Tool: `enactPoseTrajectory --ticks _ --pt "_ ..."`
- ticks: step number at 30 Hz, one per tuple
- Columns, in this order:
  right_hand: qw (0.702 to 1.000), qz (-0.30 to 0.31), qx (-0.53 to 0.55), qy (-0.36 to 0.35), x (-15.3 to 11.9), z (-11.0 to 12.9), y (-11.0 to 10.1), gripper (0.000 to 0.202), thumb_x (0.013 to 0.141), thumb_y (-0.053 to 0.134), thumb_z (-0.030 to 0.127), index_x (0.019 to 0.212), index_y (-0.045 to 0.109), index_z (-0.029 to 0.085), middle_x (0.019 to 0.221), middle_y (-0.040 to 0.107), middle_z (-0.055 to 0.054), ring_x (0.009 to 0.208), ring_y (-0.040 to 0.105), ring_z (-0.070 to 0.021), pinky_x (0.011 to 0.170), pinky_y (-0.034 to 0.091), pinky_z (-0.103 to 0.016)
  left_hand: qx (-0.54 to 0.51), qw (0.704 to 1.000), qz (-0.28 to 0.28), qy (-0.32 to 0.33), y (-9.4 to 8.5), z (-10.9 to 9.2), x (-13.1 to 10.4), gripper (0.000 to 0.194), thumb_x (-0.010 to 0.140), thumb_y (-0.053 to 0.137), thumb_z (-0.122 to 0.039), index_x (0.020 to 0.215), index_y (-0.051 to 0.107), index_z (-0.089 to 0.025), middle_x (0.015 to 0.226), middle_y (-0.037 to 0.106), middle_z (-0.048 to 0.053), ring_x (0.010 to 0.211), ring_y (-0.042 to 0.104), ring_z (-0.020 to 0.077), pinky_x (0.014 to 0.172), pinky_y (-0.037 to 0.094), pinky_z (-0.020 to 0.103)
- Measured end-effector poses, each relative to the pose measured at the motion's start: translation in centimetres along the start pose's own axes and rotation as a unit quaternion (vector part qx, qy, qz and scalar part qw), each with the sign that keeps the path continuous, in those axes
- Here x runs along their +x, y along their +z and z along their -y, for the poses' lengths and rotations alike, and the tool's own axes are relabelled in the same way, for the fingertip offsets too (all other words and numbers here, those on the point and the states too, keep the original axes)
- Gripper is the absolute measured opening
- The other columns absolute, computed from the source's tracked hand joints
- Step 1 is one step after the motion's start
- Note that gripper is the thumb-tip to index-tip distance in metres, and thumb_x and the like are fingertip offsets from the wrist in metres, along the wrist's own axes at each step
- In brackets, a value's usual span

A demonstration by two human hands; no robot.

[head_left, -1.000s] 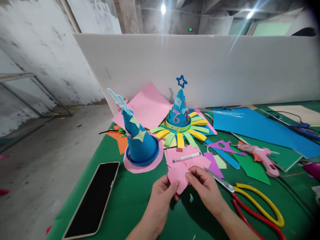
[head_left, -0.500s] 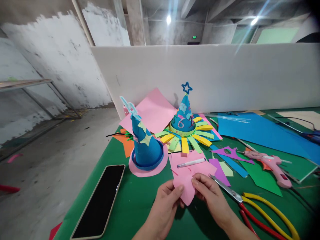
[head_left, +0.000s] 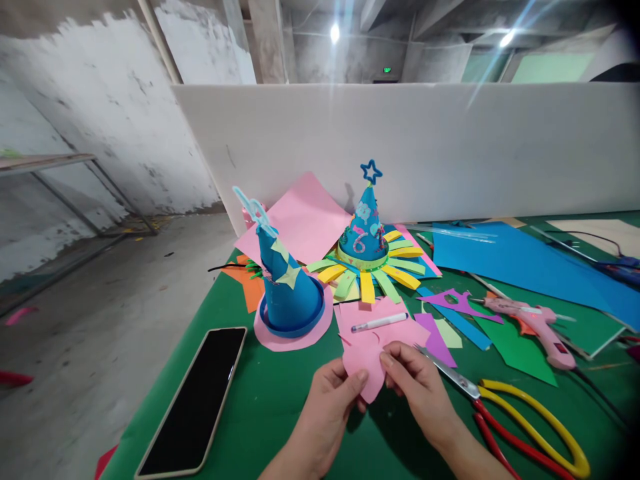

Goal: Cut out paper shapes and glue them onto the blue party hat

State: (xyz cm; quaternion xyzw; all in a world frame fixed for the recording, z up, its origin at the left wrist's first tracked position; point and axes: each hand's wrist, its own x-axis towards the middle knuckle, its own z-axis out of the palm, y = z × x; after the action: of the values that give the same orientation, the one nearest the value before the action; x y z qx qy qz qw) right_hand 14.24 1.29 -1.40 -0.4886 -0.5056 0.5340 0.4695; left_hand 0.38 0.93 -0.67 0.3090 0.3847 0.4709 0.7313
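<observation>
In the head view, the pink cutout sits between both grips, its long axis running toward the person, the tip nearest. The left hand clamps its left edge, thumb on top; the right hand pinches its right edge. The scissors lie on the counter, right of the right grip.

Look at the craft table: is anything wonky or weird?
Yes, the nearer blue cone hat looks wonky: it seems to lean left, and the light-blue topper at its tip slants too, whereas the other blue cone hat, marked 6, stands upright.
</observation>
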Motion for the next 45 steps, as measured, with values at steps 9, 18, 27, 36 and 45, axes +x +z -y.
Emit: enactPoseTrajectory --ticks 9,18,27,36,45 --pt "1.000 -0.004 0.015 0.015 -0.1 0.1 0.1 0.019 0.081 0.050 0.038 0.081 0.053 0.019 0.056 0.045 0.005 0.052 0.040 -0.0084 0.047 0.030 -0.020 0.036 0.997 -0.064 0.011 0.0 -0.1 0.2 0.016 0.064 0.068 -0.021 0.073 0.063 -0.009 0.061 0.056 0.001 0.051 0.040 0.0059 0.047 0.031 0.018" --pt "0.998 -0.041 0.046 0.000 0.0 -0.2 0.1 0.020 0.081 0.050 0.036 0.093 0.051 0.020 0.065 0.047 0.004 0.056 0.039 -0.0087 0.048 0.029 -0.021 0.047 0.994 -0.100 0.019 -0.4 0.2 0.5 0.017 0.063 0.068 -0.024 0.071 0.061 -0.011 0.059 0.055 -0.001 0.049 0.039 0.0061 0.045 0.030 0.018" --pt "0.998 -0.035 0.050 -0.007 0.1 0.0 0.5 0.021 0.079 0.052 0.036 0.092 0.050 0.020 0.065 0.043 0.004 0.054 0.037 -0.0093 0.047 0.029 -0.022 0.060 0.993 -0.092 0.035 -0.3 0.0 0.4 0.018 0.063 0.068 -0.024 0.073 0.063 -0.011 0.061 0.055 0.000 0.051 0.040 0.0075 0.047 0.031 0.019" --pt "0.993 -0.076 0.002 -0.085 1.8 3.0 0.3 0.024 0.080 0.052 0.031 0.102 0.047 0.025 0.085 0.049 0.000 0.076 0.048 -0.0133 0.064 0.041 -0.023 0.051 0.991 -0.101 0.069 -0.4 0.0 0.3 0.010 0.069 0.059 -0.021 0.075 0.059 -0.013 0.058 0.049 -0.003 0.047 0.035 0.0064 0.045 0.029 0.019" --pt "0.965 -0.006 -0.152 -0.213 9.7 5.4 3.3 0.065 0.067 0.064 0.033 0.124 0.032 0.024 0.118 0.046 -0.009 0.100 0.047 -0.0216 0.083 0.040 -0.038 0.036 0.988 -0.119 0.091 -1.0 -0.3 0.9 0.011 0.065 0.061 -0.023 0.068 0.054 -0.014 0.054 0.049 -0.004 0.046 0.038 0.0067 0.045 0.029 0.020"
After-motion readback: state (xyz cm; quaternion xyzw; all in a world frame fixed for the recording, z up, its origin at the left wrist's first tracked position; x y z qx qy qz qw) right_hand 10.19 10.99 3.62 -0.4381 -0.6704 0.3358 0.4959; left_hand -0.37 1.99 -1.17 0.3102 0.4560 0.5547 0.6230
